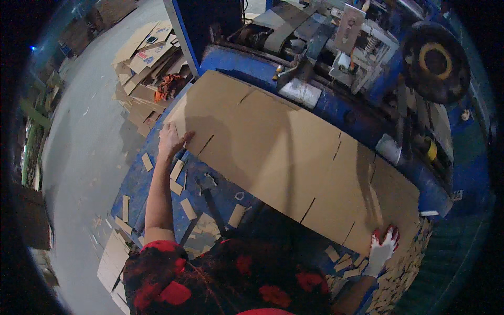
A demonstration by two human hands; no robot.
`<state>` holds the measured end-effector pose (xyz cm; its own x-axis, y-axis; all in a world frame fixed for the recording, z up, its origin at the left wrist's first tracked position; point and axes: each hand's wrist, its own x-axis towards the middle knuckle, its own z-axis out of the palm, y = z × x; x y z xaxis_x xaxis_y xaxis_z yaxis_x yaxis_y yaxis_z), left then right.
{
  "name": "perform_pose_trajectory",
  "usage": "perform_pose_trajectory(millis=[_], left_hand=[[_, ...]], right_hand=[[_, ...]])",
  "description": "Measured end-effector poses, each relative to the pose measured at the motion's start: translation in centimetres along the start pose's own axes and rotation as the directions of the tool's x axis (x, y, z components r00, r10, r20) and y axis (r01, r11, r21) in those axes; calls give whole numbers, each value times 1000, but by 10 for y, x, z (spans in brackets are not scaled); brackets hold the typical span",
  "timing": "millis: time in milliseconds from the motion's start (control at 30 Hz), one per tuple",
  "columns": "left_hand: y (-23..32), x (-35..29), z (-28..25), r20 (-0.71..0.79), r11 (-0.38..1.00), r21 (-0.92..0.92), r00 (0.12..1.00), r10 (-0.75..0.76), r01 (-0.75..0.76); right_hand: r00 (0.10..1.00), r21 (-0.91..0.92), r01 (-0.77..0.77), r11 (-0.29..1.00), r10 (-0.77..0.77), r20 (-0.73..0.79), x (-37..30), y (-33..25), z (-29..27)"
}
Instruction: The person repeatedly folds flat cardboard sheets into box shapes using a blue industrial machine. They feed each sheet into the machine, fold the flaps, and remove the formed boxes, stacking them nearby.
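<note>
A long brown cardboard sheet (pixel 262 142) with short dark slots along its long edges lies at a slant in front of me. My bare left hand (pixel 172 139) rests at the sheet's left end, thumb spread away from the fingers. At the near right corner, my right hand (pixel 383 249) wears a white glove with red fingertips. Its fingers are spread flat on the cardboard. Beyond the sheet's far edge stands a blue machine (pixel 239 60) with metal parts and a dark round wheel (pixel 436 62).
Cardboard offcuts (pixel 188 209) litter the blue table (pixel 137 184) on the near left, and many more scraps (pixel 401 273) heap at the lower right. A pile of flattened cardboard (pixel 144 58) stands on the grey floor (pixel 79 157) at the back left, with an orange-red cloth (pixel 169 85) on it.
</note>
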<state>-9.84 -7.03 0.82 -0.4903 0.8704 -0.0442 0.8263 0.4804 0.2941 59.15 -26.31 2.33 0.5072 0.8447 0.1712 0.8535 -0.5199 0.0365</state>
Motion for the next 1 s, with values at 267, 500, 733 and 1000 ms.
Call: perform_pose_trajectory(millis=[267,500,733,1000], left_hand=[[-17,9,-20,-22,930,282,967,253,-236],[-14,21,-17,-471,321,-806,868,160,-497],[-11,23,22,248,-298,-900,935,252,319],[-8,-44,-34,24,494,-851,927,374,-177]], right_hand=[[698,920,-291,262,715,17,-34,70,49],[673,995,92,42,734,-93,-33,69,34],[904,592,170,-788,364,224,-13,1,5],[872,929,133,-345,486,55,-40,-36,-42]])
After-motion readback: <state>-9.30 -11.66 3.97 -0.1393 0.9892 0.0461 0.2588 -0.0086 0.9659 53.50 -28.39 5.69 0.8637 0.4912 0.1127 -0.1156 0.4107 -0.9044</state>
